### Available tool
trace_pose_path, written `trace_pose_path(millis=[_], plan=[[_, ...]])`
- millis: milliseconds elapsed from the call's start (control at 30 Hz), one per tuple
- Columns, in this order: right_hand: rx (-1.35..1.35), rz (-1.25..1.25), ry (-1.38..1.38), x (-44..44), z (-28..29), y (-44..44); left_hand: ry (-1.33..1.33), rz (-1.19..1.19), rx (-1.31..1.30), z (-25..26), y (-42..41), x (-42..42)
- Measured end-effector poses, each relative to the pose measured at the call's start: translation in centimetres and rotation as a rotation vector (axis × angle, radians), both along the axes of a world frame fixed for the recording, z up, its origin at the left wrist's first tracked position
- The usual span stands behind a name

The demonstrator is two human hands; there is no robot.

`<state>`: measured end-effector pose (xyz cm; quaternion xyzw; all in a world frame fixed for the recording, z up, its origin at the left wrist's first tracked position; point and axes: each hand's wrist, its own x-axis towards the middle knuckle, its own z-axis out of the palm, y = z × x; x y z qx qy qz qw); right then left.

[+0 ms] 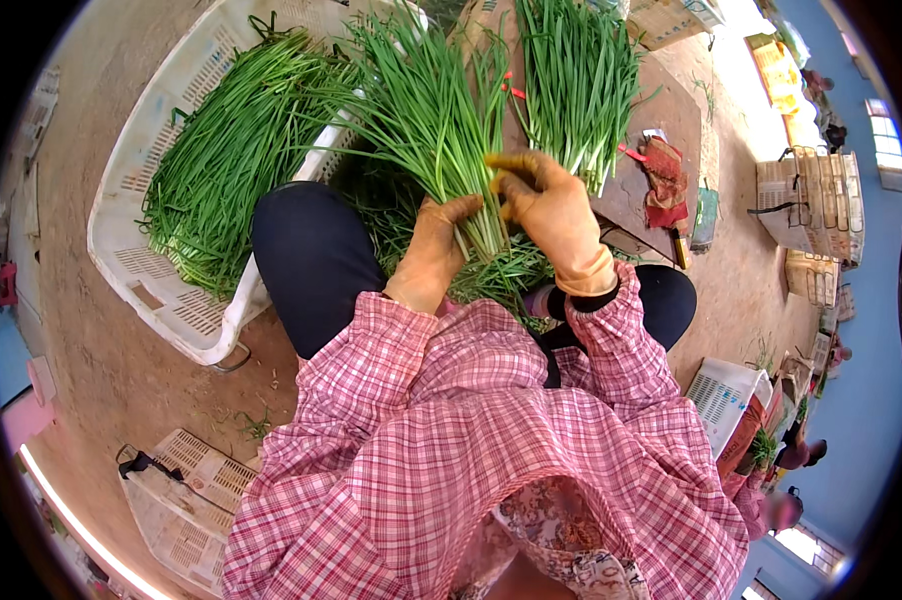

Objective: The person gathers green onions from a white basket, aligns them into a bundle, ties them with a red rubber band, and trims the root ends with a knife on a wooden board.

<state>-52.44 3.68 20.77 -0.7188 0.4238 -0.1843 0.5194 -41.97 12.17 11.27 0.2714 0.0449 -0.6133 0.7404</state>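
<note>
A bunch of garlic chives stands upright in my gloved left hand, gripped near its pale stem ends, with the thumb across the front. My gloved right hand is at the right side of this bunch, fingers apart and fingertips beside the stems. Whether they touch the stems is hard to tell. Another chive bundle lies on a brown board, just beyond my right hand. Loose green trimmings are heaped below my hands, between my knees.
A white plastic crate of chives stands at my left knee. A red cloth and a yellowish handle lie on the board's right side. Stacked crates and people are farther right. Another crate is behind-left.
</note>
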Motion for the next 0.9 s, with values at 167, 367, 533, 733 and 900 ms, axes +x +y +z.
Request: trace_pose_path(millis=[167, 367, 533, 733, 900], plan=[[-0.064, 0.207, 0.132, 3.0, 2.3, -0.5, -0.029, 0.003, 0.094, -0.7, 0.3, 0.2], [0.306, 0.101, 0.151, 2.2, 0.2, -0.9, 0.395, -0.152, -0.267, -1.3, 0.6, 1.1], [-0.213, 0.169, 0.389, 3.2, -0.9, -0.6, -0.105, 0.04, -0.024, -0.7, 0.1, -0.2], [0.138, -0.053, 0.112, 2.2, -2.8, -0.9, 0.071, 0.037, 0.106, -0.6, 0.3, 0.1], [0.238, -0.14, -0.246, 0.9, -2.9, 0.5, 0.456, -0.123, -0.271, -2.2, 0.0, 1.3]])
